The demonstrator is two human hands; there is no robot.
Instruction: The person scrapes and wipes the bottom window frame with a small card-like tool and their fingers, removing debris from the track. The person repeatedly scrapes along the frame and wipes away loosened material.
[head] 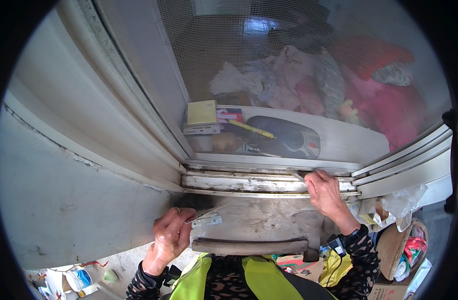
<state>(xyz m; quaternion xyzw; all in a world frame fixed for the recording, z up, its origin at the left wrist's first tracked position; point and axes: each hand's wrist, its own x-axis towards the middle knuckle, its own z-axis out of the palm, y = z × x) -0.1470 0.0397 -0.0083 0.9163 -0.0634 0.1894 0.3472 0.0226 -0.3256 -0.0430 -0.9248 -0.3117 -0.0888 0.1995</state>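
My right hand is closed on a thin, light-coloured piece whose tip reaches into the dirty white window track. Thin flat pieces are pinched in my left hand, above the ledge's left part. Just beside them is a perforated metal plate; whether I hold it too is unclear. A hammer with a wooden handle lies along the near edge of the stained ledge, its dark head at the right end.
Behind the window screen are a yellow box, a yellow pen and piled clothes. A wall stands at left. Plastic bags and a filled basket are at right; a white tub stands low left.
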